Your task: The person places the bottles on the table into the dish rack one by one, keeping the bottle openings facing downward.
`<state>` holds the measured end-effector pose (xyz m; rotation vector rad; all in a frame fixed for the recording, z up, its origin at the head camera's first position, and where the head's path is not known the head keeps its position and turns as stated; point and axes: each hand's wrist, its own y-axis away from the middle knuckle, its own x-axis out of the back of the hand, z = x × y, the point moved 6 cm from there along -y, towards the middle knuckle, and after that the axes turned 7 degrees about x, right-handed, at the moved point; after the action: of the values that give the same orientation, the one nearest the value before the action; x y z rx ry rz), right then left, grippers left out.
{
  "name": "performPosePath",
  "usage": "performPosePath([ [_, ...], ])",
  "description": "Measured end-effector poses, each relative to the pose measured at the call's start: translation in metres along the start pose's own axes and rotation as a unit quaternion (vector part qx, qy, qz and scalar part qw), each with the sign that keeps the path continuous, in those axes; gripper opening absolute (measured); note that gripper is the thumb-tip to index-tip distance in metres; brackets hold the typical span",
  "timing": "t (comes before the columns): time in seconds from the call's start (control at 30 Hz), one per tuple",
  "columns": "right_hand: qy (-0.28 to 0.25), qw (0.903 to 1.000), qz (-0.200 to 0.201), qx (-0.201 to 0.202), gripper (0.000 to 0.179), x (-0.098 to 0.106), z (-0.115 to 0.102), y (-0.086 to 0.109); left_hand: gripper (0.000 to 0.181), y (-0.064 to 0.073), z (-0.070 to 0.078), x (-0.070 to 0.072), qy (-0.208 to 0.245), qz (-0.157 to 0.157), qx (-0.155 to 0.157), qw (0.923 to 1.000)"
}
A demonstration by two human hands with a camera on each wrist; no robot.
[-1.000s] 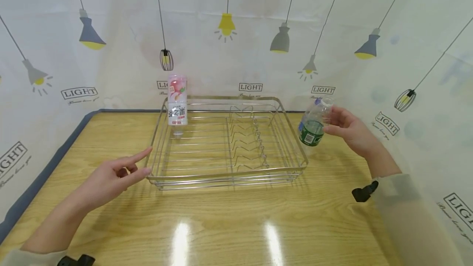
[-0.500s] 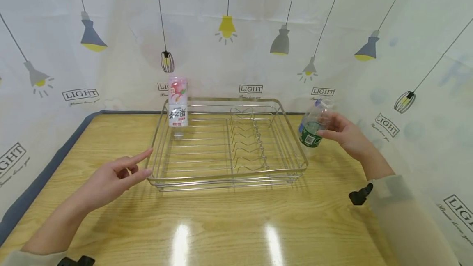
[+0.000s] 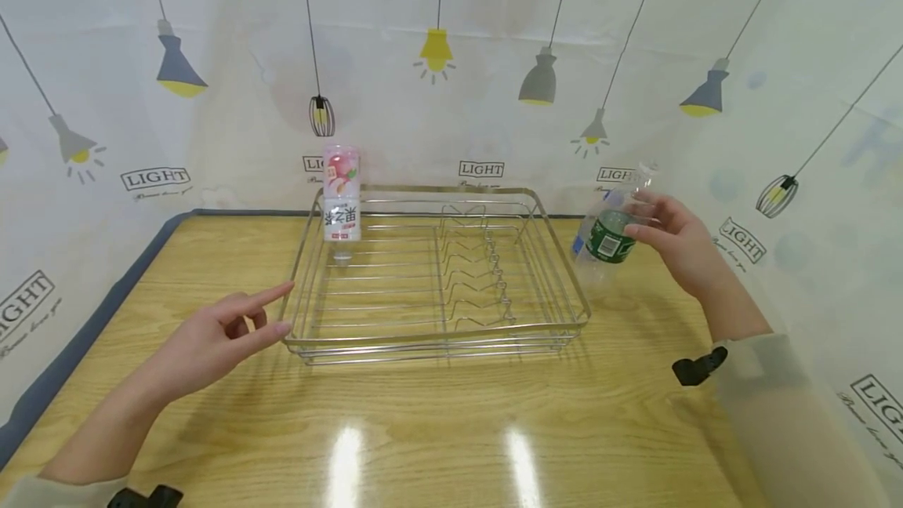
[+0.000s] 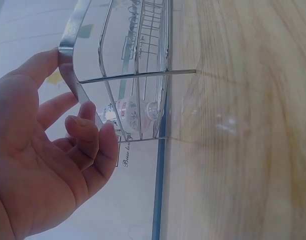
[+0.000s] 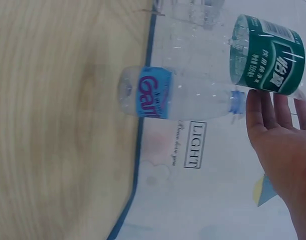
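Starting up close, on the pale, wood-grained tabletop point(image 3: 437, 429)! Next, the left hand point(image 3: 212, 339): index finger and thumb straight out to the end rim, other fingers loosely bent, no grip, no shift over the last second. Against those fingertips, the rectangular silver wire rack point(image 4: 73, 25), equally unmoved; apparently just being steadied.

Across to the other side, and here comes the action! Right hand point(image 3: 677, 245) gripping, thumb in front, fingers behind. Caught in that hold: the clear plastic bottle with a green label point(image 3: 611, 237), mouth upward, leaning slightly toward the palm. Higher and farther right than half a second ago! Off the tabletop, by the look of it, just outside the right end of the rack. Meaning, as judged here: past the grasp, into the lift.

Behind it, not following: the clear plastic bottle with a blue-and-pink label and blue cap point(image 5: 178, 95), upright on the wood; touching its neighbour or not, impossible to tell.

Farther back, at the left end of the rack: the white-and-pink peach-printed bottle point(image 3: 342, 202), neck down, unchanged. Beyond everything, the lamp-patterned pale wall cloth point(image 3: 395, 124).
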<state>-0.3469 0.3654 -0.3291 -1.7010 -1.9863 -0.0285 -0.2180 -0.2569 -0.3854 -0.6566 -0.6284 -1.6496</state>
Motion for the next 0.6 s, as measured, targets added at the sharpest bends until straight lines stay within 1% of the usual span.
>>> performPosePath([
  [0.07, -0.047, 0.9986, 0.016, 0.02, 0.053, 0.002, -0.009, -0.001, 0.064, 0.0, 0.001, 0.0, -0.003, 0.0, -0.001, 1.0],
  [0.1, -0.076, 0.9964, 0.022, 0.03, 0.052, 0.003, -0.014, -0.001, 0.064, 0.0, 0.001, 0.0, -0.003, -0.001, -0.001, 1.0],
  [0.17, -0.127, 0.99, 0.027, 0.054, 0.049, 0.004, -0.024, -0.003, 0.064, 0.0, 0.002, 0.001, -0.004, 0.0, -0.002, 1.0],
  [0.23, -0.18, 0.98, 0.028, 0.079, 0.047, 0.004, -0.033, -0.004, 0.064, 0.0, 0.003, 0.001, -0.004, 0.0, -0.002, 1.0],
  [0.3, -0.198, 0.9758, 0.032, 0.087, 0.047, 0.002, -0.043, -0.004, 0.064, 0.0, 0.003, 0.002, -0.005, 0.0, -0.002, 1.0],
  [0.4, -0.207, 0.9725, 0.034, 0.101, 0.047, -0.002, -0.056, -0.004, 0.064, 0.0, 0.003, 0.002, -0.005, 0.0, -0.002, 1.0],
  [0.5, -0.212, 0.9704, 0.031, 0.112, 0.048, -0.008, -0.067, -0.005, 0.064, 0.0, 0.003, 0.002, -0.007, 0.001, -0.001, 1.0],
  [0.6, -0.206, 0.9705, 0.022, 0.124, 0.048, -0.017, -0.077, -0.007, 0.064, 0.0, 0.002, 0.001, -0.007, 0.001, 0.001, 1.0],
])
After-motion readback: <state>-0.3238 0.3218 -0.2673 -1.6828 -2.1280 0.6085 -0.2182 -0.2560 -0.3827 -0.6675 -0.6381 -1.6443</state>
